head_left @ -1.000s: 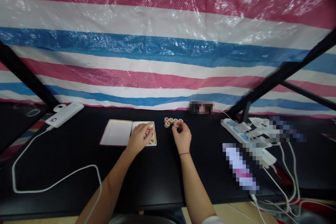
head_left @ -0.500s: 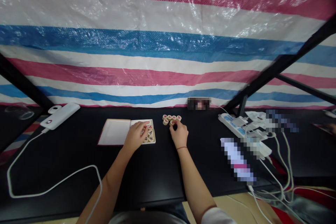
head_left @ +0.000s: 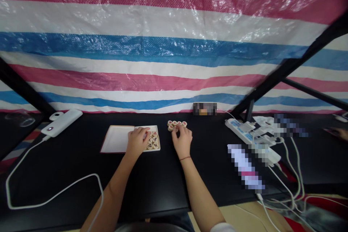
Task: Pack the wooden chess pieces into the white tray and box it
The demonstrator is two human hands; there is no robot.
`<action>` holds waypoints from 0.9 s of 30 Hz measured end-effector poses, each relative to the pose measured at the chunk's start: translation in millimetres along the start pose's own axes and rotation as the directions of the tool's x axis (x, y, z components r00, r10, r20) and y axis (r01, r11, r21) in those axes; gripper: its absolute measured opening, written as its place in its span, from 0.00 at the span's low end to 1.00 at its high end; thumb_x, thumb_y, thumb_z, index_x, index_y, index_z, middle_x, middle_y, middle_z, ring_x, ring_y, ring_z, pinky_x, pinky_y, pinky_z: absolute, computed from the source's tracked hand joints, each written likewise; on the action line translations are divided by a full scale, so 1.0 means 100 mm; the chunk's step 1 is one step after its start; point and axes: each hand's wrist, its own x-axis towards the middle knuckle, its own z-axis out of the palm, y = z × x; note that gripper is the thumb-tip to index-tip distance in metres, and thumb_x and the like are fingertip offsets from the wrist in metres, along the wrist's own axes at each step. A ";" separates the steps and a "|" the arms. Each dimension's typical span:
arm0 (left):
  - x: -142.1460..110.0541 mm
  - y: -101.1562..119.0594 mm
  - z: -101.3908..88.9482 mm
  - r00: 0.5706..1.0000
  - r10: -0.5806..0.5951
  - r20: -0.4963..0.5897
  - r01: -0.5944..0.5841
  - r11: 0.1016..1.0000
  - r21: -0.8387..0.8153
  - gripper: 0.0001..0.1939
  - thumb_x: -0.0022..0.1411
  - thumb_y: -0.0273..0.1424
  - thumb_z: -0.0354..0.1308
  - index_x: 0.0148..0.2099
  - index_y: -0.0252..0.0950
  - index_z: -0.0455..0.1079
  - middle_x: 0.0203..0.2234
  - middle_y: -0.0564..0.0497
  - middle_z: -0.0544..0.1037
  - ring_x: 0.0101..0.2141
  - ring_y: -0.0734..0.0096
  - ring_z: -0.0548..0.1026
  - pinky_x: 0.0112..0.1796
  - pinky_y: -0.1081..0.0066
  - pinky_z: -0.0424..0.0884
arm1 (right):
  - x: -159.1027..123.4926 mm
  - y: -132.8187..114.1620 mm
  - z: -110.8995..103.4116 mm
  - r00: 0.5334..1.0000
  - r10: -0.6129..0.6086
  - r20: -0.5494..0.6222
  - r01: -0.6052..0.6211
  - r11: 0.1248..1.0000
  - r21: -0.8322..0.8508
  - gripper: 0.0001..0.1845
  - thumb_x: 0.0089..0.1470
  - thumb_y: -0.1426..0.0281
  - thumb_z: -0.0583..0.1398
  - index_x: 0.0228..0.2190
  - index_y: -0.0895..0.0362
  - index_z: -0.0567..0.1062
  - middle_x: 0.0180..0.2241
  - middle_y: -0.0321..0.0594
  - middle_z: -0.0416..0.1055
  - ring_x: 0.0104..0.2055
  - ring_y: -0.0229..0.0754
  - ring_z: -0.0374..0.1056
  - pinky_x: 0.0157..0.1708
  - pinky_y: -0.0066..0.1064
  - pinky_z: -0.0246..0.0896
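From the head-worn view, the left hand (head_left: 136, 142) lies curled over the right part of an open shallow box, its fingertips reaching over the round wooden xiangqi pieces (head_left: 152, 140) in the box tray (head_left: 158, 141). The fingers are low and close on those pieces, but the view does not show whether one is held. The box's white-lined lid (head_left: 116, 139) lies open just to the left of the tray, on a black table (head_left: 67, 174). The right hand (head_left: 182, 141), with a red thread bracelet (head_left: 185, 158) at the wrist, sits just beside the box. Its thumb and fingers are drawn into a narrow pinch at the near edge of a small cluster of loose xiangqi pieces (head_left: 176, 124) lying flat on the table, with red characters on their tops. The fingertips touch or nearly touch that cluster, and I cannot tell whether a piece is gripped. Well to the left lie a white power bank (head_left: 65, 123) and its white cable (head_left: 67, 184), and well to the right a power strip (head_left: 239, 130). A striped plastic tarp (head_left: 174, 47) hangs behind the table.
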 end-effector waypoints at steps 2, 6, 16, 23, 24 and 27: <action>0.03 0.02 -0.02 0.996 -0.049 0.070 0.041 0.992 0.117 0.14 0.66 0.34 0.48 0.44 0.40 0.75 0.38 0.46 0.78 0.44 0.57 0.73 0.42 0.59 0.63 | -0.05 -0.15 0.01 0.991 -0.099 0.089 0.084 0.983 0.162 0.15 0.59 0.64 0.54 0.43 0.57 0.74 0.36 0.44 0.74 0.40 0.46 0.66 0.43 0.36 0.59; 0.09 0.06 -0.04 0.969 -0.070 0.236 0.013 0.972 0.236 0.17 0.68 0.36 0.45 0.40 0.39 0.75 0.40 0.44 0.76 0.46 0.54 0.70 0.42 0.56 0.60 | -0.16 -0.37 0.07 0.939 -0.191 0.285 0.096 0.944 0.315 0.18 0.61 0.60 0.53 0.46 0.56 0.73 0.33 0.40 0.74 0.36 0.42 0.67 0.41 0.31 0.61; 0.10 0.10 -0.05 0.947 -0.100 0.305 0.062 0.989 0.132 0.15 0.67 0.35 0.45 0.39 0.39 0.72 0.41 0.46 0.77 0.47 0.56 0.70 0.44 0.56 0.58 | -0.19 -0.34 0.15 0.940 -0.133 0.313 0.023 0.943 0.333 0.17 0.60 0.59 0.53 0.44 0.56 0.73 0.32 0.39 0.75 0.36 0.42 0.68 0.41 0.32 0.62; 0.11 0.02 -0.07 0.980 -0.108 0.170 0.122 0.990 -0.076 0.14 0.65 0.37 0.49 0.47 0.42 0.72 0.42 0.47 0.78 0.46 0.57 0.72 0.49 0.56 0.60 | -0.21 -0.39 0.13 0.976 -0.150 0.157 0.085 0.929 0.359 0.16 0.57 0.62 0.55 0.43 0.58 0.72 0.37 0.44 0.74 0.41 0.45 0.68 0.45 0.37 0.63; 0.11 0.03 -0.07 0.984 -0.104 0.147 0.127 0.980 -0.156 0.14 0.65 0.37 0.49 0.47 0.42 0.72 0.42 0.47 0.78 0.45 0.59 0.73 0.49 0.57 0.61 | -0.22 -0.41 0.12 0.972 -0.198 0.125 0.142 0.924 0.356 0.16 0.56 0.62 0.56 0.44 0.58 0.72 0.39 0.45 0.74 0.44 0.46 0.68 0.47 0.38 0.62; 0.09 0.07 -0.08 0.987 -0.053 0.150 0.117 0.882 -0.458 0.16 0.65 0.40 0.48 0.48 0.41 0.72 0.44 0.48 0.77 0.45 0.64 0.73 0.49 0.63 0.65 | -0.25 -0.47 0.09 0.946 -0.309 0.097 0.253 0.893 0.373 0.16 0.55 0.64 0.58 0.44 0.57 0.73 0.42 0.45 0.74 0.46 0.47 0.67 0.47 0.39 0.61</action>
